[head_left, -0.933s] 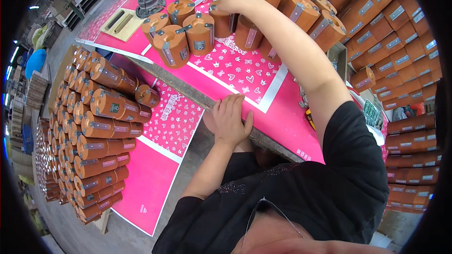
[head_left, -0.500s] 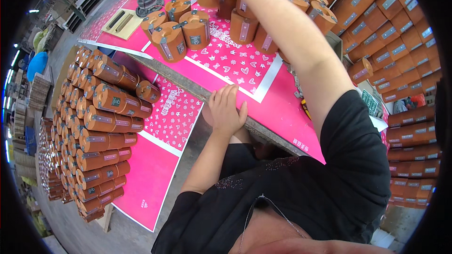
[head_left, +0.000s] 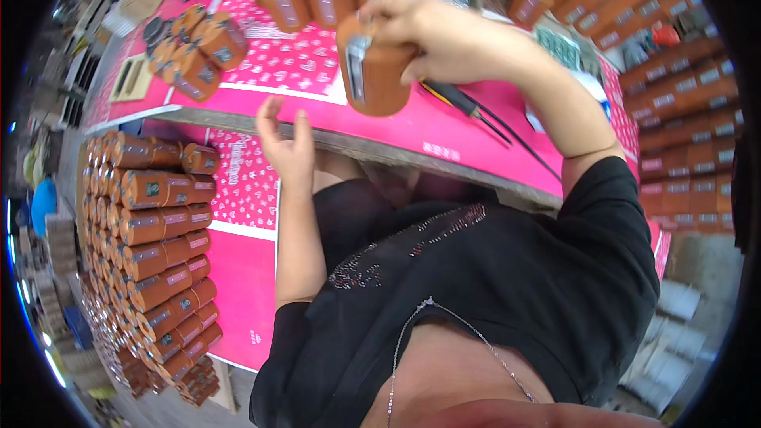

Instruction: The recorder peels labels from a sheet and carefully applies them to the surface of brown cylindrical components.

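Brown cylindrical canister [head_left: 386,85]: being held by the right hand [head_left: 436,36], upper centre, fingers clamped around it.
Left hand [head_left: 288,147]: fingers being held apart, left of centre.
Step in hand: one canister apparently being handled.
Next move: steady grip probably being called for.

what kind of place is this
It looks like a workshop or small factory: a big pile of near-identical brown cylinders at left, more stacked rows of cylinders at right, and a pink-covered workbench with a yellow-and-black tool on it.
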The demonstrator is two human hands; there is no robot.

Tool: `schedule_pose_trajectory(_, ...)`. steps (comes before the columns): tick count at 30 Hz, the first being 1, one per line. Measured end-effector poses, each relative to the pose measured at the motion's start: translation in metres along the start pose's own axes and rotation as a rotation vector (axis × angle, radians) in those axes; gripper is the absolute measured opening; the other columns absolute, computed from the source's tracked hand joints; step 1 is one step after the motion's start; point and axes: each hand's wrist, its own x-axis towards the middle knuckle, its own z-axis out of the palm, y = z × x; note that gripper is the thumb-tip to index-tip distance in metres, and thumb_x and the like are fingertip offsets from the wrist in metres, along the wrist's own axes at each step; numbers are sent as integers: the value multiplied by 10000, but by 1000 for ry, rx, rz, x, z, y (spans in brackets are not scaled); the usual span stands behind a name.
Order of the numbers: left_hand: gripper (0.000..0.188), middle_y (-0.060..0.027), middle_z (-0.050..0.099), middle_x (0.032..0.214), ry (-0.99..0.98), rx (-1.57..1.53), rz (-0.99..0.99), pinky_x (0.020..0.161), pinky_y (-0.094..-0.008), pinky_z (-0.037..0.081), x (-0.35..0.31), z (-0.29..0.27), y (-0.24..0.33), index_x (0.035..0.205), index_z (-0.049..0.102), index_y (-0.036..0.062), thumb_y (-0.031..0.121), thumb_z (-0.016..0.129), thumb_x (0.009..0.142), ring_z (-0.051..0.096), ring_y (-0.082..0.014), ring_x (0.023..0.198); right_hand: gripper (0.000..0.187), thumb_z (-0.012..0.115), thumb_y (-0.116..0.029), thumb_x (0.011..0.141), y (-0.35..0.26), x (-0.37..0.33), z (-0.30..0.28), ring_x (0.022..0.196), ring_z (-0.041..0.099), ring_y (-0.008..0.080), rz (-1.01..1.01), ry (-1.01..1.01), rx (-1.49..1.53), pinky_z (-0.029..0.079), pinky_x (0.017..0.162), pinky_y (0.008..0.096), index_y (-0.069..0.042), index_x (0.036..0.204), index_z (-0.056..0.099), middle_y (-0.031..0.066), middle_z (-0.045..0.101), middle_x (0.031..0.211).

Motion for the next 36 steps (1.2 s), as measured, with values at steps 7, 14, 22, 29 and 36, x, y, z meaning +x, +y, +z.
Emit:
schedule_pose_trajectory(7,481,-141,454,1165,-280,-130,-49,923,-341,319,-34,56,53,1196,357,13,40,583,771,442,-214,1088,471,684,-9,573,8,-85,68,1142,405,281,191,11,169,371,937,356,-28,1025,553,115,426,1224)
schedule_pose_trajectory(14,794,-161,259,1336,-552,-146,42,1009,-394,220,-60,79,75,1318,175,55,207,675,720,264,-269,1232,325,648,-2,665,42,-210,29,932,551,226,349,851,54,436,798,319,-70,974,577,68,587,970)
schedule_pose_trajectory(22,513,-146,389,1252,-441,-276,456,992,-390,249,-47,124,161,1244,297,22,40,524,785,368,-259,1174,410,578,-36,682,107,-312,19,1057,462,245,700,583,-411,363,906,338,-120,1081,538,80,515,1132)
schedule_pose_trajectory(29,488,-132,552,1052,-939,-129,194,856,-339,401,-40,257,184,1111,451,14,110,658,679,509,-226,1019,243,648,-170,739,179,-285,8,773,578,166,849,737,238,468,696,280,-22,921,589,89,608,822)
schedule_pose_trajectory(36,666,-220,480,1135,-916,-65,-189,843,-298,428,-59,342,125,1212,288,-82,-10,606,632,509,-227,1014,266,650,-200,751,230,-261,21,760,560,131,915,887,424,466,650,268,-12,925,578,84,603,804)
